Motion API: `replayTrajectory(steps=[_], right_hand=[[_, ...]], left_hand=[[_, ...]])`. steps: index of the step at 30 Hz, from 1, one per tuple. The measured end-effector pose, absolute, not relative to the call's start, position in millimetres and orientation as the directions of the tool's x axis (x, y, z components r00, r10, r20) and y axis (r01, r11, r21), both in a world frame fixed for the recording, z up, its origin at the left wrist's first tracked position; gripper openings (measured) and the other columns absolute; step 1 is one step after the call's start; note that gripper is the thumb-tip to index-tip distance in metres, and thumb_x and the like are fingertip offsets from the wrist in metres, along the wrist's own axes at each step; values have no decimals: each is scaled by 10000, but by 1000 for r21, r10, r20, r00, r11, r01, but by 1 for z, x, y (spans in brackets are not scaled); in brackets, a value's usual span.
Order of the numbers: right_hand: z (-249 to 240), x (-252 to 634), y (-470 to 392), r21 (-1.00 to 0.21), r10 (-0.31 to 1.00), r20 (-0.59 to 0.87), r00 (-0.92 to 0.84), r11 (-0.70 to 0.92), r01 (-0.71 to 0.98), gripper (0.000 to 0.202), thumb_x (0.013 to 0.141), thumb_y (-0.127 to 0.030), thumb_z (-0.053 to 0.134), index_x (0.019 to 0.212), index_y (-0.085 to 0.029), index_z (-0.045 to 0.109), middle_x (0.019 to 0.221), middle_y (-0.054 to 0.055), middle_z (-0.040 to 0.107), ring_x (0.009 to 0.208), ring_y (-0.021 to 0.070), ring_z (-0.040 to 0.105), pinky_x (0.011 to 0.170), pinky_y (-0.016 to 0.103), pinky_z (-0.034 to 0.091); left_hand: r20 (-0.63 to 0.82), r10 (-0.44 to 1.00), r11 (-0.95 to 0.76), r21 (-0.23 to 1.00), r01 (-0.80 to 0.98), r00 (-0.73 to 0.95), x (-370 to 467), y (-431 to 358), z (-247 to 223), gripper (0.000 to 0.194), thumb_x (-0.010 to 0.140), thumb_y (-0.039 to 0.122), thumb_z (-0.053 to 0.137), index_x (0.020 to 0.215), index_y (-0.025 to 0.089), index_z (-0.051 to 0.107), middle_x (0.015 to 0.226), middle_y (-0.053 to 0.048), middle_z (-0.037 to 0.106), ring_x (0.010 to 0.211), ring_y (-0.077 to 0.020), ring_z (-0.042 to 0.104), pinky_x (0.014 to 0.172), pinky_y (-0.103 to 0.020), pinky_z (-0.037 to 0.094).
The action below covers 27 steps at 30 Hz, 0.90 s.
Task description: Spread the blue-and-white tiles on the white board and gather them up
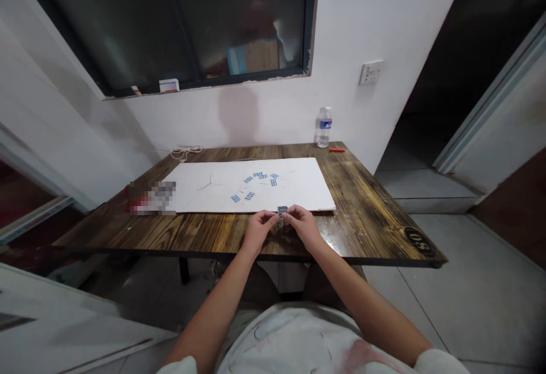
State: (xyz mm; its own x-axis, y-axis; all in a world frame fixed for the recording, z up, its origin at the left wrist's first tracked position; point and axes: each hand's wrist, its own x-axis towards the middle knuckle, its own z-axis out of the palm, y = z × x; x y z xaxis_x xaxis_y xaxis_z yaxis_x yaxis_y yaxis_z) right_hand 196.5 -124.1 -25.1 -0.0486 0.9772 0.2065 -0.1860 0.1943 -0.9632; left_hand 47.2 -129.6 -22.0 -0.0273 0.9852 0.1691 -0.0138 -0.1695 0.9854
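Between my two hands, over the table's front part, is a small dark grey-blue piece [282, 212]. My left hand [259, 228] pinches its left side with thumb and finger. On its other side, the fingertips of my right hand [302, 224] close on the same piece. Just beyond my hands lies a white board [213, 194] with a few thin dark lines on it. Several small blue-patterned pieces [249, 196] are scattered over its middle and right part. What exactly the pieces are is too small to tell.
The brown wooden table [367, 214] carries a plastic bottle [325, 128] and a red pen-like object [336, 150] at the back right. A white cable [186, 151] lies back left. Near the left edge is a blurred red and white item [151, 198].
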Motion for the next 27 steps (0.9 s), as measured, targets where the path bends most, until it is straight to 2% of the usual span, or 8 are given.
replayTrajectory(steps=[6,10,14,17,20,24,27], right_hand=[[-26,196,-122,-951,981,190,22,190,-242,363,621,-516,745,679,-210,558,612,-30,531,573,130,463,563,258,381],[-29,196,-120,-949,980,200,24,199,-246,344,629,-502,744,681,-211,567,628,-29,537,581,133,470,570,265,381],[-30,196,-119,-948,980,198,26,198,-250,344,629,-505,742,690,-211,572,624,-30,535,572,132,468,565,265,378],[-29,196,-119,-949,979,200,31,201,-242,344,633,-505,739,685,-212,566,629,-29,533,582,133,470,566,264,385],[-29,196,-119,-947,981,193,33,194,-257,345,625,-503,745,681,-214,565,636,-30,537,594,137,480,568,264,395],[-31,196,-118,-948,983,181,34,183,-259,339,624,-492,747,690,-210,572,651,-22,546,607,138,486,563,258,402],[-32,196,-118,-949,984,177,29,179,-261,325,637,-477,742,705,-205,578,656,-25,547,606,132,483,567,252,403]], left_hand=[[147,988,-149,987,-51,-48,44,-124,-20,283,634,415,776,726,159,697,678,-34,670,640,-147,595,624,-244,466],[178,983,-174,982,73,-49,24,-109,-14,268,618,403,780,735,170,715,675,-39,678,632,-159,595,627,-261,471],[255,961,-221,941,256,-107,-13,-81,-2,246,599,372,779,748,183,729,759,-62,711,712,-194,628,710,-303,476],[322,941,-233,845,480,-109,-41,-59,10,219,612,358,756,754,193,735,773,-73,716,736,-221,627,731,-330,467],[380,924,-306,659,687,47,-60,-43,19,188,642,325,714,780,203,746,843,-81,717,783,-236,621,760,-333,455],[333,873,-480,459,747,357,-70,-27,21,200,691,303,654,846,221,749,958,-79,721,912,-247,622,839,-317,432],[311,862,-495,345,797,400,-69,-17,18,147,680,278,666,801,234,737,906,-59,731,904,-235,624,817,-296,434]])
